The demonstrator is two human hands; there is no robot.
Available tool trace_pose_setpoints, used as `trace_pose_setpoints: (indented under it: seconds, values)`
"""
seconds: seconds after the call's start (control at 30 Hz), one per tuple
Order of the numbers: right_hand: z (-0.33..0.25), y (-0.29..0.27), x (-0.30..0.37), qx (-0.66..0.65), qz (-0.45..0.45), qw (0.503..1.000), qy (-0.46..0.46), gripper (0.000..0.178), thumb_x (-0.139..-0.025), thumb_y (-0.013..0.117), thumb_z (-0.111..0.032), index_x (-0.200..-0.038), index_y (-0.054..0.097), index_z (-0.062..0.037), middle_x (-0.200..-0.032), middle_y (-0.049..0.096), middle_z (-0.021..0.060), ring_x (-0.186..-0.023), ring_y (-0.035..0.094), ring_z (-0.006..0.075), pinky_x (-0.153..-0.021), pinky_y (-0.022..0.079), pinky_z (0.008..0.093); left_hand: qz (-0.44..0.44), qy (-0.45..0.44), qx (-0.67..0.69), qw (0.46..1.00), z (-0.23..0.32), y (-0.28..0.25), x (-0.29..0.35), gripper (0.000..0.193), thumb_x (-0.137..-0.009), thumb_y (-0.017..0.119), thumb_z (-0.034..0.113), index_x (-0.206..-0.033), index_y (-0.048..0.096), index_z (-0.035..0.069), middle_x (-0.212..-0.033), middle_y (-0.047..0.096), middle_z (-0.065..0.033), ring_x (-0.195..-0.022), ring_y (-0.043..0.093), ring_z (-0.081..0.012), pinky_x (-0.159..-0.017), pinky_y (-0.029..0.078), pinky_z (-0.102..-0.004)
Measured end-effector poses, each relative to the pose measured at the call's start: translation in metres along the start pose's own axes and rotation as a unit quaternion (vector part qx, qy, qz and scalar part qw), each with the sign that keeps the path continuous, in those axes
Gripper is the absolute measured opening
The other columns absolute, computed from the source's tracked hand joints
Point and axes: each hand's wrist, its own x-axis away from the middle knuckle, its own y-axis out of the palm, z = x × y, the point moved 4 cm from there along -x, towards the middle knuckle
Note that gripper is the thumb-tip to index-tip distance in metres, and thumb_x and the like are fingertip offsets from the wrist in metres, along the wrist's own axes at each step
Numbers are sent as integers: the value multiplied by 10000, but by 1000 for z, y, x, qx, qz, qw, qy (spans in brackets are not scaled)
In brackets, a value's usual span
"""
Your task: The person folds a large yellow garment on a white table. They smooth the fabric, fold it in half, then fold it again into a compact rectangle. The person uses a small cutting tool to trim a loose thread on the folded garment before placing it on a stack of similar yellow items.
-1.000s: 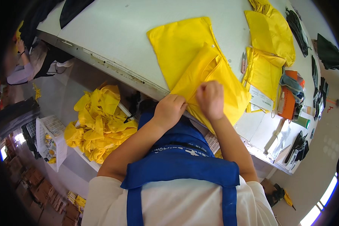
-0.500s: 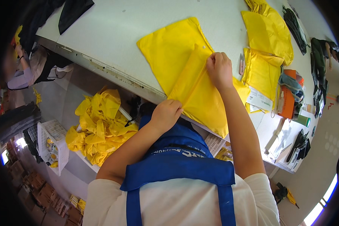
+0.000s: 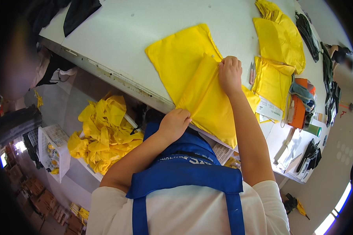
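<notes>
A piece of yellow fabric (image 3: 174, 58) lies on the white table, partly overhanging its near edge, with a raised fold running across its middle. At the fold's near end, by the table edge, my left hand (image 3: 175, 122) pinches the cloth. My right hand (image 3: 230, 74) is closed on the fold's far end, fingertips pressed together. Between the two hands the fold stretches fairly straight. The fingers cover the bits of cloth they grip.
More yellow fabric pieces (image 3: 278, 43) are stacked at the right, beside a small cutter (image 3: 252, 73) and an orange box (image 3: 298, 103). A crumpled yellow heap (image 3: 104, 135) sits below the table at left, near a white basket (image 3: 53, 150). Black cloth (image 3: 79, 15) lies far left.
Both hands keep their grip on the yellow fold and have hardly moved against it. The table and its contents sit slightly lower in the picture.
</notes>
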Motion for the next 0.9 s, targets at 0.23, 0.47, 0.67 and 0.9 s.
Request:
trace_pose_setpoints:
  seconds: [0.23, 0.47, 0.67, 0.9]
  values:
    - [-1, -40, 47, -201, -56, 958, 195, 286, -886, 626, -207, -1044, 548, 18, -1001, 570, 207, -961, 560, 349, -856, 462, 412, 4, -80, 26, 996, -3, -22, -60, 465, -818, 682, 255, -1170, 553, -21, -1021, 622, -225, -955, 594, -377, -875, 467, -402]
    - [-44, -168, 150, -342, 5, 876, 339, 711, -835, 718, -304, -1345, 356, 35, -1215, 542, 244, -1182, 514, 363, -968, 436, 403, -235, 4, 132, 963, 119, -14, -64, 754, -782, 753, 243, -1390, 371, 9, -1420, 384, -243, -1307, 418, -345, -1001, 446, -407]
    - [-3, -320, 272, -302, 241, 786, 483, 769, -710, 806, -105, -1343, 380, -16, -1094, 609, 114, -963, 629, 198, -821, 521, 318, -554, 399, 166, 712, 271, 79, -12, 938, -822, 704, 388, -1522, 158, 86, -1581, 43, -208, -1432, 191, -380, -1121, 289, -407]
    - [0, -335, 514, -426, 434, 539, 582, 637, -732, 651, -40, -1338, 456, -9, -1244, 588, 224, -1122, 601, 385, -980, 478, 429, -722, 287, 41, 628, 240, 165, 29, 783, -870, 664, 305, -1504, 236, 137, -1585, 28, -177, -1443, 176, -346, -1157, 227, -395]
